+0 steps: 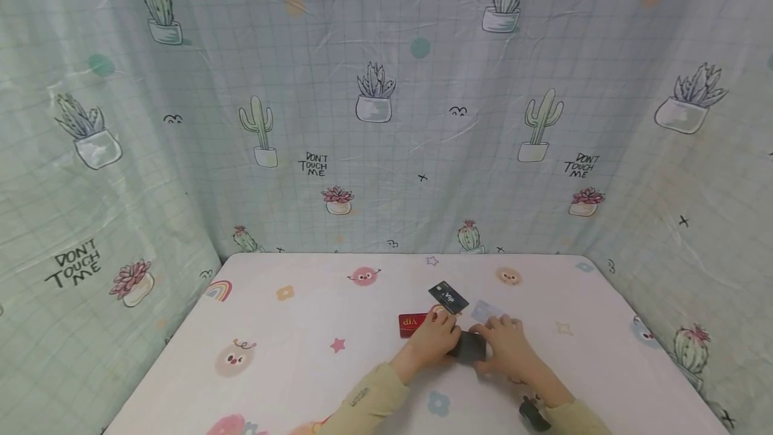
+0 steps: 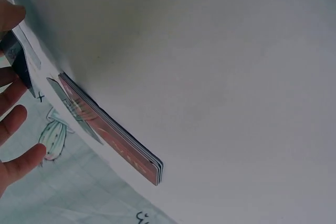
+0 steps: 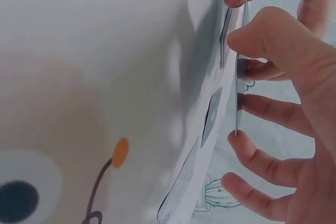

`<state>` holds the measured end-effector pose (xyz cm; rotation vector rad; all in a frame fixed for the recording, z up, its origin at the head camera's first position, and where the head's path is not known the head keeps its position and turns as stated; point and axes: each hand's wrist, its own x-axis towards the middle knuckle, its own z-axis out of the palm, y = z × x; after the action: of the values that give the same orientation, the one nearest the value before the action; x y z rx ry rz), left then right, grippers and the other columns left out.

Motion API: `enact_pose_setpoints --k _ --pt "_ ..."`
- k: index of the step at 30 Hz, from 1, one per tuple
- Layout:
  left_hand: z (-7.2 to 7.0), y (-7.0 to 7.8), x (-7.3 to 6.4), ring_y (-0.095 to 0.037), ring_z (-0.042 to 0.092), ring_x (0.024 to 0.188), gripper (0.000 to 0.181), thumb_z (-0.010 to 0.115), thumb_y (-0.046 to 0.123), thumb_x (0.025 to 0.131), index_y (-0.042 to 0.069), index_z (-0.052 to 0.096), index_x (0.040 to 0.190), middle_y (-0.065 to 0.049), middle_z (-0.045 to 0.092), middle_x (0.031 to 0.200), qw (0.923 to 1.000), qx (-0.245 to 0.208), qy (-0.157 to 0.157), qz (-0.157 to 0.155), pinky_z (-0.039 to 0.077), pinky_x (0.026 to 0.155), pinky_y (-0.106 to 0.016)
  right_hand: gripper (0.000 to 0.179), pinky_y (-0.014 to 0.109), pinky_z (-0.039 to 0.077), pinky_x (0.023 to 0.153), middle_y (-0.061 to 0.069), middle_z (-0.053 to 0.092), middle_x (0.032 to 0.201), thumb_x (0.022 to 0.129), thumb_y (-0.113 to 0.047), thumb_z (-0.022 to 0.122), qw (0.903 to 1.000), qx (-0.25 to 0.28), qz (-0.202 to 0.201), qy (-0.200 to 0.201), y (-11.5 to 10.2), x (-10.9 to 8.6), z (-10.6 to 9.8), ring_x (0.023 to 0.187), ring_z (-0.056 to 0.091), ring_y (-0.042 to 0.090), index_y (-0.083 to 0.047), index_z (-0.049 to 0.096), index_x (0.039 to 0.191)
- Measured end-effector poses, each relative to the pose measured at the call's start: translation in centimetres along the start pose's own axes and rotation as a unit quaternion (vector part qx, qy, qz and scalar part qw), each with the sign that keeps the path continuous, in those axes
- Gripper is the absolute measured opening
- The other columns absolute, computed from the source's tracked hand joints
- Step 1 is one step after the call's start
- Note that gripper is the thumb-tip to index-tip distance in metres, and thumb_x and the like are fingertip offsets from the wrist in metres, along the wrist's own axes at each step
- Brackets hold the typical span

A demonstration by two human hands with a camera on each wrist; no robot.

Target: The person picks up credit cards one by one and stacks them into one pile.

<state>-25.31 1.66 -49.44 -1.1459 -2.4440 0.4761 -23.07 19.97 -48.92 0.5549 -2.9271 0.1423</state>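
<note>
A dark grey card (image 1: 470,348) is held between both hands above the table. My left hand (image 1: 436,337) pinches its left side, thumb and fingers on opposite faces. On the right side, my right hand (image 1: 507,344) grips it too; the right wrist view shows this card (image 3: 237,98) edge-on between thumb and fingers. Just beyond the left hand lies a red VIP card (image 1: 412,325), which the left wrist view shows as the top of a small stack (image 2: 121,142). A black VIP card (image 1: 449,297) lies farther back, set at an angle.
A white cloth printed with cartoon figures covers the table (image 1: 290,327). Cactus-patterned curtain (image 1: 386,139) hangs behind it and along both sides. A pale blue rectangle (image 1: 485,312) shows beyond the right hand. Next to the right sleeve is a small black device (image 1: 534,415).
</note>
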Motion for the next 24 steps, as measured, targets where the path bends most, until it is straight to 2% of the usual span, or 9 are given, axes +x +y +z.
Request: enact_pose_setpoints --k 6,17,24 --pt "-0.7 -0.3 -0.4 -0.015 0.047 0.107 0.05 0.063 0.054 0.073 0.021 0.054 0.109 0.002 0.056 0.111 0.9997 -0.014 -0.013 -0.013 0.04 0.093 -0.034 0.057 0.048 0.033 0.078 -0.003 0.048 0.083 0.056 -0.046 0.075 0.9998 -0.006 -0.01 0.013 -0.1 -0.1 -0.1 0.079 0.039 0.018 -0.023 0.058 0.105" --pt "-0.4 -0.9 -1.4 -0.016 0.048 0.109 0.055 0.061 0.055 0.074 0.023 0.053 0.118 0.003 0.055 0.112 0.9996 -0.018 0.01 -0.017 0.043 0.091 -0.036 0.059 0.047 0.033 0.079 -0.005 0.049 0.085 0.056 -0.05 0.074 0.9995 -0.009 -0.018 0.024 -0.3 0.1 -0.2 0.082 0.042 0.018 -0.026 0.058 0.108" --pt "-0.6 -1.3 -2.2 -0.017 0.048 0.105 0.052 0.062 0.053 0.074 0.024 0.055 0.117 0.003 0.056 0.111 0.999 -0.019 0.028 -0.029 0.044 0.087 -0.037 0.061 0.048 0.032 0.084 -0.004 0.05 0.09 0.056 -0.047 0.075 0.9997 0.004 -0.015 0.019 -0.6 0.3 -0.2 0.087 0.042 0.02 -0.025 0.058 0.11"
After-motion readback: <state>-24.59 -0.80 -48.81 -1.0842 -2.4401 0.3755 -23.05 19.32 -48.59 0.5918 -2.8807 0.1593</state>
